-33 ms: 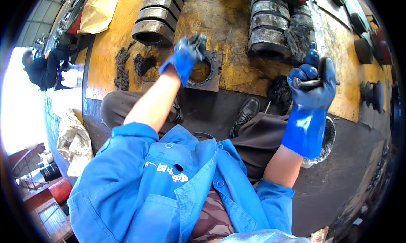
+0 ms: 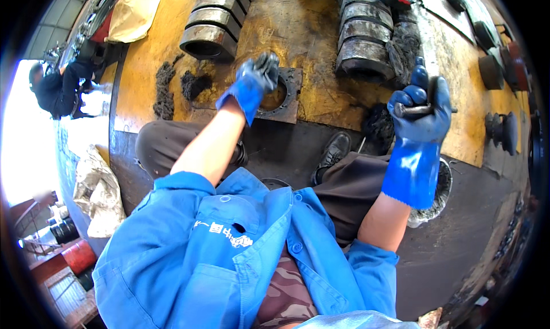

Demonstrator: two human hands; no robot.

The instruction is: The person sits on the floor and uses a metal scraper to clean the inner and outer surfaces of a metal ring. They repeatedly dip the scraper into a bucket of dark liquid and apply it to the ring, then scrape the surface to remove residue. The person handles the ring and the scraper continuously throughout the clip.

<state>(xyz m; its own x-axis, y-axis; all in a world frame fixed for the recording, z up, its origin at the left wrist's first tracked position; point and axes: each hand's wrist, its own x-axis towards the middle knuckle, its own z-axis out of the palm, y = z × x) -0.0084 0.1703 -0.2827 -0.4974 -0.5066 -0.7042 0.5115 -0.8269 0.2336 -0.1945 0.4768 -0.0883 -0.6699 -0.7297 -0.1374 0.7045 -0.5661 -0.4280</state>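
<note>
My right hand [image 2: 423, 114], in a blue rubber glove with a dark soiled palm, is closed round a short grey metal rod [image 2: 412, 109]. The rod lies across the palm, while one finger points away from me. On the left, my left hand [image 2: 255, 82] is gloved too, its blackened fingers curled together. Whatever they may hold cannot be made out. This hand is over the left side of a square metal plate [image 2: 291, 108] with a large round hole and small holes round it. Part of the plate is hidden beneath the glove.
Rows of thick metal rings [image 2: 209, 39] and more rings [image 2: 364, 57] lie on the stained yellow board [image 2: 315, 94]. Dark fibrous clumps [image 2: 165, 91] sit about. A white-rimmed container [image 2: 427, 215] stands by my right forearm. Another person [image 2: 60, 88] is at far left.
My left hand has come slightly nearer to me over the plate. My right hand, with the metal rod, has shifted a little to the left.
</note>
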